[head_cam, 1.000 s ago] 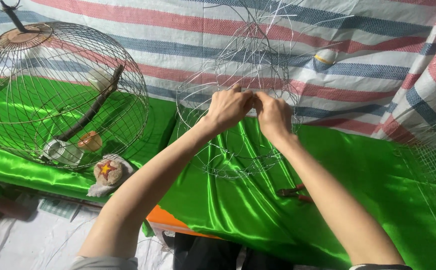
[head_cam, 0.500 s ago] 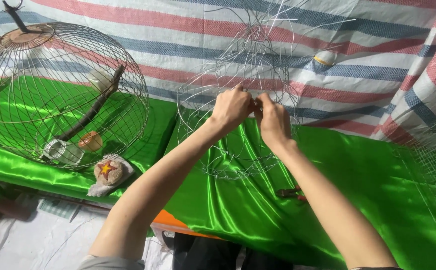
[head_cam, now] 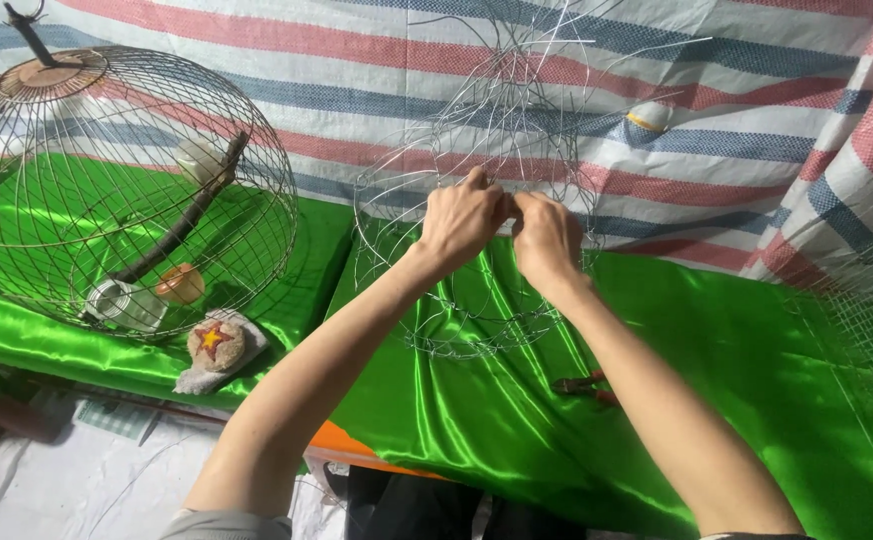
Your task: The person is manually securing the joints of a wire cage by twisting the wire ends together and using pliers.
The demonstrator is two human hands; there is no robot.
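Head view: I had two hands on one unfinished wire cage frame (head_cam: 477, 250).
Left hand (head_cam: 462, 220) and right hand (head_cam: 547, 240) pinched its thin springy wires between closed fingertips; one finished domed cage (head_cam: 127, 190) stood well left of them.

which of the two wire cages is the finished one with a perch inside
The domed wire cage at the left, closed all round, with a stick perch and cups inside. The one between the hands, the open wire frame, has loose wire ends.

Shiny green satin cloth (head_cam: 657, 330) over the tabletop, a red, blue and white striped tarp (head_cam: 357, 70) behind, silvery wire frame (head_cam: 477, 200), red-handled pliers (head_cam: 582, 385).
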